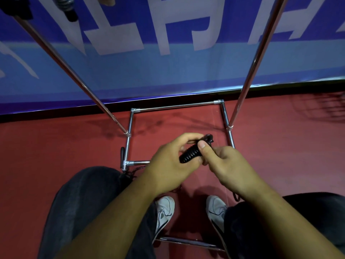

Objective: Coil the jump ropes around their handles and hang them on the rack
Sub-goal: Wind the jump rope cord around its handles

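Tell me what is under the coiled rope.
Under the rope: red floor inside the rack's chrome base frame. The left hand and right hand cover most of one crossbar and the floor below.

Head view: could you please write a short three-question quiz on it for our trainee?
1. Which hands hold the black coiled jump rope? A) left only B) right only C) both
2. True or false: this rope lies on the floor.
3. Fill in: the rack base stands on a ____ floor.
Key: 1 C, the left hand and right hand both grip it; 2 false; 3 red.
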{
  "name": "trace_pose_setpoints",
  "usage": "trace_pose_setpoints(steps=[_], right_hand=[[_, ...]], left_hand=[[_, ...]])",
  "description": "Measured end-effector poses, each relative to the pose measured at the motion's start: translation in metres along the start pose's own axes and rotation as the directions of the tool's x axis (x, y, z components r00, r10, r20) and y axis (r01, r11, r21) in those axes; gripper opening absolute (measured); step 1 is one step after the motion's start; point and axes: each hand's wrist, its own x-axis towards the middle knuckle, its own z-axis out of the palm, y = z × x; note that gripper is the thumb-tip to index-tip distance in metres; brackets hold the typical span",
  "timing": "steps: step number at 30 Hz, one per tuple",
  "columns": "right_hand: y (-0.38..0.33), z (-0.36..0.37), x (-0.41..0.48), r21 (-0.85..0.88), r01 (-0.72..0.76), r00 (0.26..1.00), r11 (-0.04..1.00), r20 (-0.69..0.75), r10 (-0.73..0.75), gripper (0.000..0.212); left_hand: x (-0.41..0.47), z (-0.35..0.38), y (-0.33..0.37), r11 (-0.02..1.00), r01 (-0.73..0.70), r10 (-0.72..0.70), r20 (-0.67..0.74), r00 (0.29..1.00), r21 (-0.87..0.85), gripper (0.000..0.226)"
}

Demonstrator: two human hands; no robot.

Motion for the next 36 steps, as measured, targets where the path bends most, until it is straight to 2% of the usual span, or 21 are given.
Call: trace_pose_setpoints(steps=[1, 3, 4, 6, 8, 10, 13, 15, 17, 20, 22, 24, 26, 29, 31, 33, 36], right_hand=[[0.000, -0.001, 0.000, 0.002, 0.025, 1.000, 1.000, 0.005, -0.025, 0.053], [0.000, -0.001, 0.002, 0.036, 0.071, 0.997, 0.997, 0.021, -0.072, 0.053], [-0.001, 0.000, 0.002, 0.068, 0.090, 0.995, 0.994, 0.037, -0.093, 0.054], [-0.002, 0.001, 0.001, 0.130, 0.124, 0.988, 0.984, 0.077, -0.135, 0.054], [-0.002, 0.002, 0.000, 0.164, 0.145, 0.979, 0.976, 0.121, -0.166, 0.055], [0.001, 0.004, 0.000, 0.179, 0.152, 0.972, 0.972, 0.152, -0.180, 0.060], [0.003, 0.004, 0.000, 0.196, 0.159, 0.965, 0.968, 0.175, -0.194, 0.069], [0.002, 0.004, -0.001, 0.163, 0.156, 0.972, 0.974, 0.150, -0.181, 0.067], [0.000, 0.003, 0.000, 0.093, 0.110, 0.987, 0.990, 0.103, -0.120, 0.062], [-0.002, 0.005, 0.001, 0.087, 0.029, 0.991, 0.996, 0.125, -0.040, 0.061], [-0.003, 0.005, 0.001, 0.155, -0.065, 0.984, 0.986, 0.172, 0.038, 0.058], [-0.004, 0.003, 0.001, 0.249, -0.175, 0.968, 0.952, 0.222, 0.120, 0.054], [-0.005, 0.002, 0.000, 0.280, -0.215, 0.958, 0.936, 0.247, 0.146, 0.056], [-0.006, 0.003, -0.001, 0.147, -0.150, 0.973, 0.978, 0.198, 0.119, 0.068], [-0.006, 0.004, -0.001, 0.031, -0.102, 0.986, 0.994, 0.136, 0.097, 0.068], [-0.004, 0.004, -0.001, -0.025, -0.066, 0.993, 0.998, 0.101, 0.068, 0.065], [-0.002, 0.003, 0.000, -0.035, -0.002, 0.997, 0.999, 0.079, 0.005, 0.061]], left_hand=[[0.002, -0.004, 0.000, 0.986, 0.035, -0.027, 0.052, 0.998, -0.161, 0.039], [0.002, -0.009, 0.003, 0.894, 0.122, -0.086, 0.103, 0.991, -0.430, 0.033], [0.002, -0.010, 0.004, 0.840, 0.169, -0.117, 0.132, 0.984, -0.516, 0.036], [0.001, -0.012, 0.005, 0.778, 0.266, -0.163, 0.225, 0.961, -0.570, 0.047], [-0.002, -0.014, 0.006, 0.772, 0.318, -0.163, 0.311, 0.936, -0.551, 0.052], [-0.004, -0.016, 0.007, 0.811, 0.296, -0.134, 0.332, 0.934, -0.504, 0.051], [-0.003, -0.019, 0.007, 0.871, 0.205, -0.080, 0.284, 0.956, -0.446, 0.049], [-0.002, -0.018, 0.004, 0.901, 0.147, -0.066, 0.207, 0.976, -0.409, 0.043], [-0.001, -0.015, 0.002, 0.938, 0.099, -0.065, 0.110, 0.992, -0.331, 0.034], [0.001, -0.012, -0.001, 0.969, 0.060, -0.064, -0.009, 0.998, -0.241, 0.027], [0.003, -0.009, -0.003, 0.979, 0.042, -0.054, -0.056, 0.997, -0.198, 0.024], [0.003, -0.007, -0.005, 0.992, 0.038, -0.047, -0.070, 0.996, -0.121, 0.031], [0.000, -0.002, -0.002, 1.000, 0.018, -0.019, -0.062, 0.998, -0.020, 0.034], [-0.007, 0.005, 0.006, 0.987, -0.023, 0.039, -0.099, 0.994, 0.159, 0.035], [-0.009, 0.008, 0.009, 0.973, -0.047, 0.077, -0.124, 0.989, 0.225, 0.040], [-0.006, 0.007, 0.009, 0.979, -0.048, 0.072, -0.118, 0.990, 0.200, 0.044], [-0.001, -0.001, 0.007, 0.999, -0.023, 0.023, 0.013, 1.000, -0.022, 0.047]])
